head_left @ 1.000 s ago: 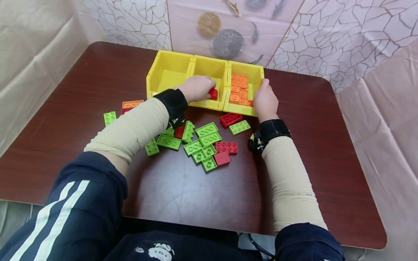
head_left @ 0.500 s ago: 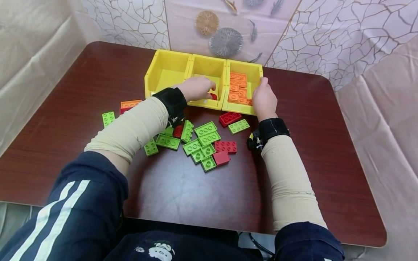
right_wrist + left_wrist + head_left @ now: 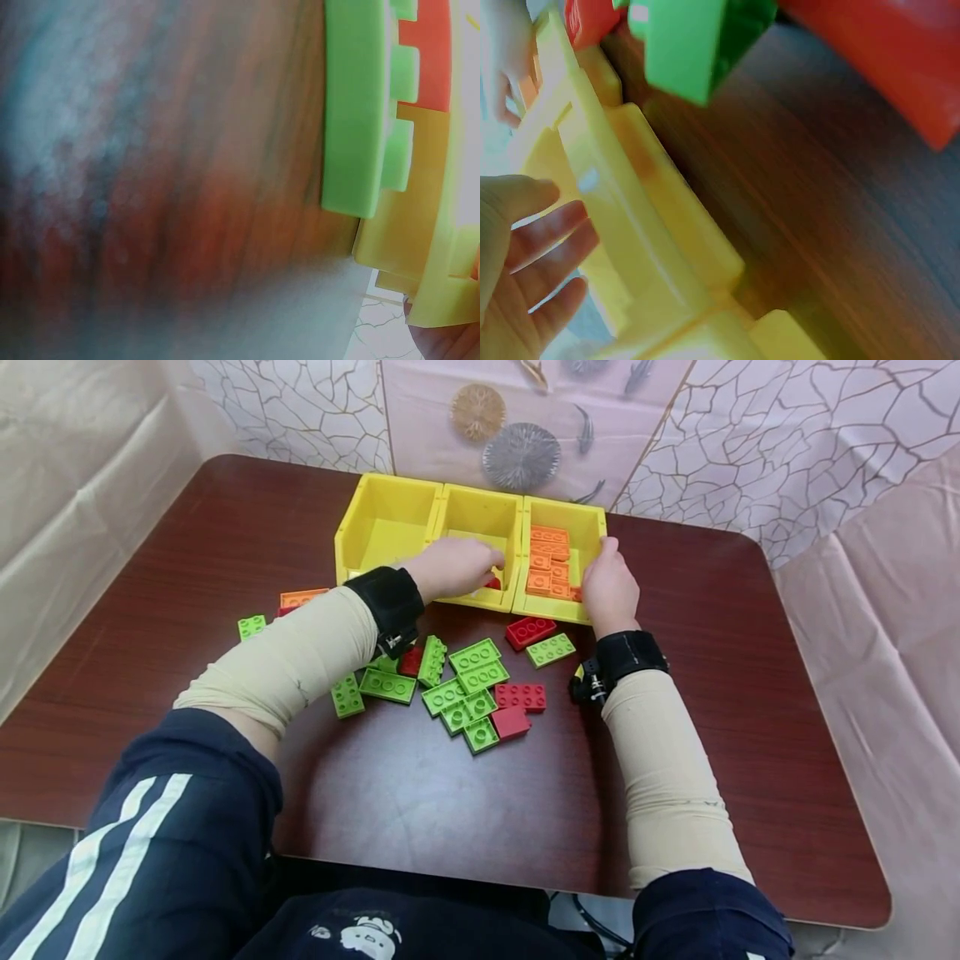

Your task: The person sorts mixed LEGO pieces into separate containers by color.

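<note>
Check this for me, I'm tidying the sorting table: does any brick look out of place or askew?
One green brick in the loose pile stands on its edge, studs sideways, while its neighbours lie flat. An orange brick lies off to the left, apart from the orange ones in the right bin.

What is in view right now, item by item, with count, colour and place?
Bins: three, yellow, side by side at the table's far edge.
Orange bricks: several, in the right bin; one more by the left forearm.
Red brick: one, middle bin, under the fingers.
Green bricks: about a dozen, loose mid-table.
Red bricks: about five, among the green.
Table: one, dark wood.
Left hand: open, in the middle bin.
Right hand: holds the right bin's corner.
</note>
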Tool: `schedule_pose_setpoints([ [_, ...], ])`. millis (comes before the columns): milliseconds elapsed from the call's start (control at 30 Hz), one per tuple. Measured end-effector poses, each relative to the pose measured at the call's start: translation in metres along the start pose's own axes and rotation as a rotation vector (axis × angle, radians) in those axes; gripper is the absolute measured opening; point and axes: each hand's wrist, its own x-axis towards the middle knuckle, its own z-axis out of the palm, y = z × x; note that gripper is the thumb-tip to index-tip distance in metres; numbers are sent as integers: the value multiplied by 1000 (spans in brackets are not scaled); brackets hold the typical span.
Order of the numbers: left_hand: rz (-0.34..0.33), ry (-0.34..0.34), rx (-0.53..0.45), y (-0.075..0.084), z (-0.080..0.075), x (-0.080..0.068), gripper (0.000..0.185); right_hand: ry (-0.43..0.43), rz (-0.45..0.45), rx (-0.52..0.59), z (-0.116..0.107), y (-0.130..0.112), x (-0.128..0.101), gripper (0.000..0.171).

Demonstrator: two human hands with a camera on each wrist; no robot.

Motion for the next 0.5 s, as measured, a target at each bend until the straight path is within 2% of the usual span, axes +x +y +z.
schedule_pose_setpoints([
  [100, 47, 62, 62, 15, -4, -7, 18, 6, -9, -1, 0, 0, 1, 42],
  [200, 96, 66, 118, 35, -6, -13, 13, 16, -11, -3, -1, 0, 1, 42],
  [367, 140, -24, 205, 66, 2, -12, 18, 32, -17, -3, -2, 1, 1, 42],
  [500, 126, -106, 277, 78, 14, -8, 24, 32, -26, 1, 1, 1, -1, 42],
])
